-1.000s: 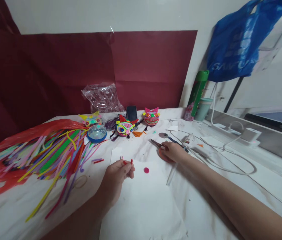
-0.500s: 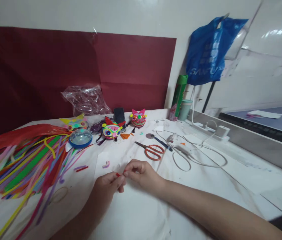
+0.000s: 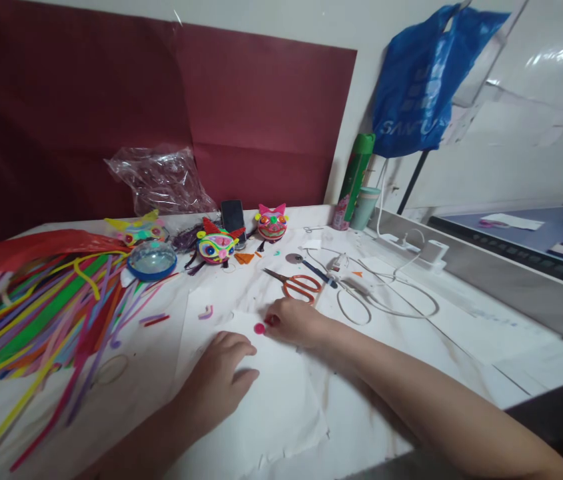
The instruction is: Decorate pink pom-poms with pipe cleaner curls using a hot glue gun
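Observation:
My left hand (image 3: pixel 224 377) hovers over the white paper (image 3: pixel 281 413), thumb and fingers apart, holding nothing. To its right, my right hand (image 3: pixel 294 322) has its fingertips pinched together; a bit of red shows at them, too small to name. A small round pink-red piece (image 3: pixel 260 329) lies beside those fingertips. Just behind my right hand are orange-handled scissors (image 3: pixel 302 287), their blades pointing back left. A curled pink and purple strip (image 3: pixel 206 313) rests on the paper's left part.
Colourful fuzzy strips (image 3: pixel 56 313) spread over the left side. Decorated animal heads (image 3: pixel 217 247), a blue-rimmed round dish (image 3: pixel 152 261) and a phone (image 3: pixel 233 217) stand at the back. White cables (image 3: pixel 356 308) coil on the right, near a green spray can (image 3: pixel 356 180).
My hands have come apart; the left has opened and the right has moved right and back. The pink-red round piece now shows between them. The view has shifted slightly downward.

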`<state>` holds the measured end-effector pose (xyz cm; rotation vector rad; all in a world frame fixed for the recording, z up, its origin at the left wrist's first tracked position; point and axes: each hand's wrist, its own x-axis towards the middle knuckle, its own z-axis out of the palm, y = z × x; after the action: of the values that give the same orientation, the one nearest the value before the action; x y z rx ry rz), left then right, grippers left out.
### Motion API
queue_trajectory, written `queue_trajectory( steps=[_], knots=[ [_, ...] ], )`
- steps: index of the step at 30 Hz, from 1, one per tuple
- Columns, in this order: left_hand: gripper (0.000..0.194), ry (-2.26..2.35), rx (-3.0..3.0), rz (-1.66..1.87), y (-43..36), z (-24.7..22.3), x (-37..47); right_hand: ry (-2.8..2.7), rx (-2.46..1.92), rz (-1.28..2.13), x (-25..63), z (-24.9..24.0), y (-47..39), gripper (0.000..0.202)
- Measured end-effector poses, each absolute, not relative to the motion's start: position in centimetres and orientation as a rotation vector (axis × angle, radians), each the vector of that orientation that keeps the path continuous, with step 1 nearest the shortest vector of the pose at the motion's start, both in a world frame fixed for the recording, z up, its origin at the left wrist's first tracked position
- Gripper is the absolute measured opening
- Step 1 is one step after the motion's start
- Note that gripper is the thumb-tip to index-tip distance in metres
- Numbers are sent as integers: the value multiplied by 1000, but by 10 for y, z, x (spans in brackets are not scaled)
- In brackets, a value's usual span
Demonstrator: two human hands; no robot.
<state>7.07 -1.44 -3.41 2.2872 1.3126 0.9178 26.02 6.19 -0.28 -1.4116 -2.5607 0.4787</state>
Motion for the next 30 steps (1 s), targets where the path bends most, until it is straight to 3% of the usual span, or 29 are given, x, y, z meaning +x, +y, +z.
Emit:
queue_trajectory(
  steps=[9,20,24,30],
  knots=[
    [21,1339,2465,729,-18,-32,72,-2560,-1155,613,259,-17,67,26],
    [16,1421,2614,704,-21,-37,79,-2473,-1152,697,256,-17,64,18],
    [16,1437,2649,684,-17,-37,76,-2342,-1189,594,275,11,74,20],
    [32,1228,2838,760,-6,-47,57,-1508,-1256,166,370,86,103,32]
  ],
)
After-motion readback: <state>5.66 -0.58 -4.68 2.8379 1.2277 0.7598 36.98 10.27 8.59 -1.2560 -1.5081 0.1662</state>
